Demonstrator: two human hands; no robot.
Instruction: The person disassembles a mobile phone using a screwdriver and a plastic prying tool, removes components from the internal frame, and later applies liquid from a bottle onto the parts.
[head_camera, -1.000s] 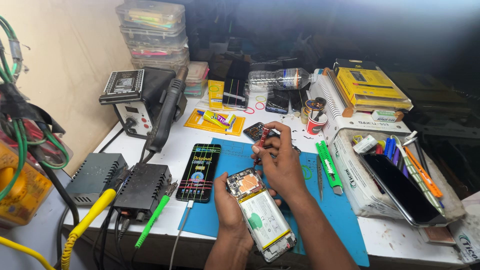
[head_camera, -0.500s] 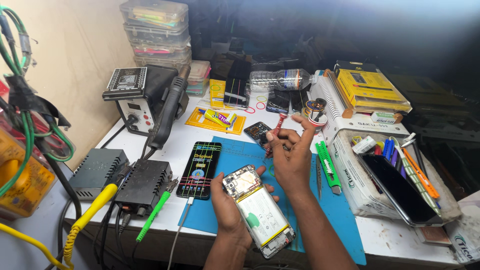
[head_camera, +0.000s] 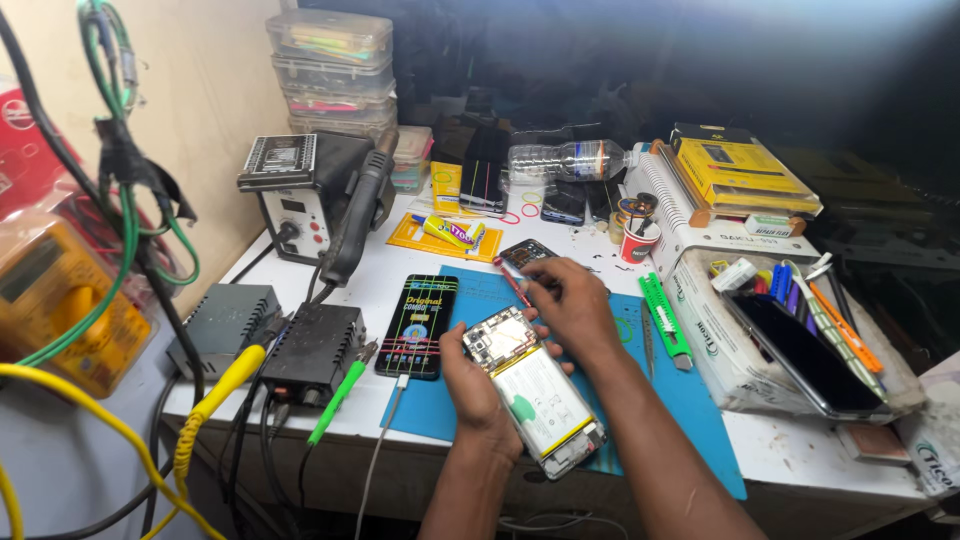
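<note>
My left hand (head_camera: 470, 385) grips an opened phone (head_camera: 533, 393) from below, its back cover off so the white battery and circuit board show. My right hand (head_camera: 568, 308) hovers over the phone's top end and pinches a thin red-handled tool (head_camera: 512, 281), whose tip points toward the board. Both hands work above a blue mat (head_camera: 690, 400) near the table's front edge. A second phone (head_camera: 418, 325) with a lit colourful screen lies on the mat's left side, a cable plugged into its lower end.
A hot-air station (head_camera: 295, 195) and two black boxes (head_camera: 312, 350) stand left. Stacked clear boxes (head_camera: 335, 70), a plastic bottle (head_camera: 565, 160) and a small red cup (head_camera: 638, 240) sit behind. A white tray (head_camera: 780, 340) with tools and a dark phone lies right, a green cutter (head_camera: 662, 318) beside it.
My right hand has come down from a raised position and now bends over the top of the opened phone with the red tool. The view has shifted slightly.
</note>
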